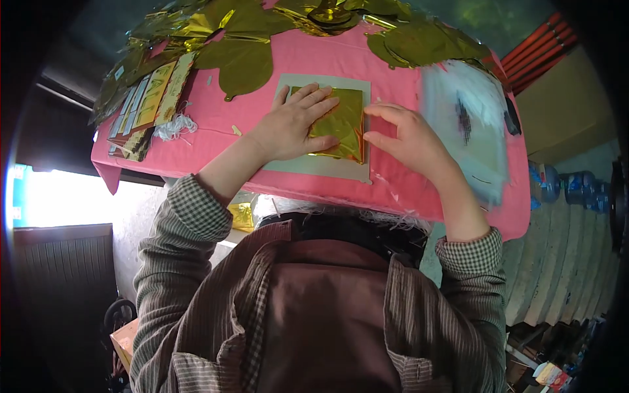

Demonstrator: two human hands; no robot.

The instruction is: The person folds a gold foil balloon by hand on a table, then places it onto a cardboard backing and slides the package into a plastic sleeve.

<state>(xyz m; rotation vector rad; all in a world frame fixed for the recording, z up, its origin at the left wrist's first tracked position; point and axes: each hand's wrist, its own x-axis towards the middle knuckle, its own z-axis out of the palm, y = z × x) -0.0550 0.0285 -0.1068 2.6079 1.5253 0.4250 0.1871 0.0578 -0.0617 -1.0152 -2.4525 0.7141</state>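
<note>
We are finding the gold foil square lying on a grey board, upper centre of the frame, atop the bench. The left hand is resting flat across it, fingers spread; the right hand is holding its grip apart at the right edge, contact unclear. We are flagging two risks: uneven pressure creasing the foil, a sideways nudge skewing it.

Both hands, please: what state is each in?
Left hand: open, flat on the gold foil.
Right hand: partly open, beside the foil's edge; touch unclear.
</note>
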